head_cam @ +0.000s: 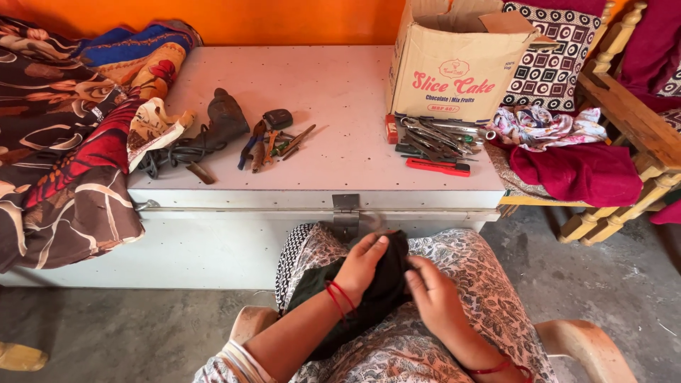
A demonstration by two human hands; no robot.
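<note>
A dark green-black cloth (379,294) lies bunched in my lap, over a patterned grey-and-white garment (489,298). My left hand (363,264) presses down on the top of the cloth, fingers curled into it; a red thread band circles that wrist. My right hand (434,292) grips the cloth's right side with bent fingers. Whatever is under the cloth is hidden.
A white metal trunk (319,92) stands in front of my knees with a hasp (346,207) on its front. On its lid lie a dark power drill with cord (213,128), pliers and small tools (273,142), a pile of wrenches (436,136), a red cutter (438,167) and a cardboard box (461,60). Blankets (64,135) hang at left; a wooden chair with cushions (624,106) is at right.
</note>
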